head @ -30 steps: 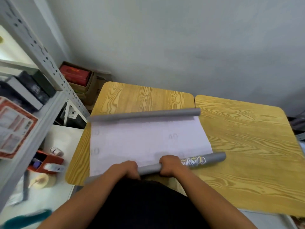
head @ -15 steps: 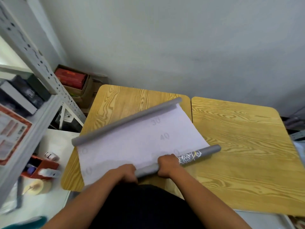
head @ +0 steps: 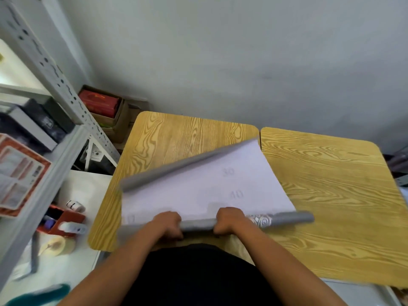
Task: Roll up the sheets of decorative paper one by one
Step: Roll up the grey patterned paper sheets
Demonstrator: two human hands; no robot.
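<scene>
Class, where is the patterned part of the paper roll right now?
In the head view, the patterned part sits on the roll just right of the right hand, near the table's front edge.

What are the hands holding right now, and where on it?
Both the left hand and right hand grip the rolled near end of the decorative paper sheet, around the middle of that roll.

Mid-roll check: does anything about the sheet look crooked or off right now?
Yes. The sheet lies skewed: its curled far edge runs diagonally, not parallel to the roll gripped by the left hand and right hand. It may wind unevenly. No tears visible.
</scene>
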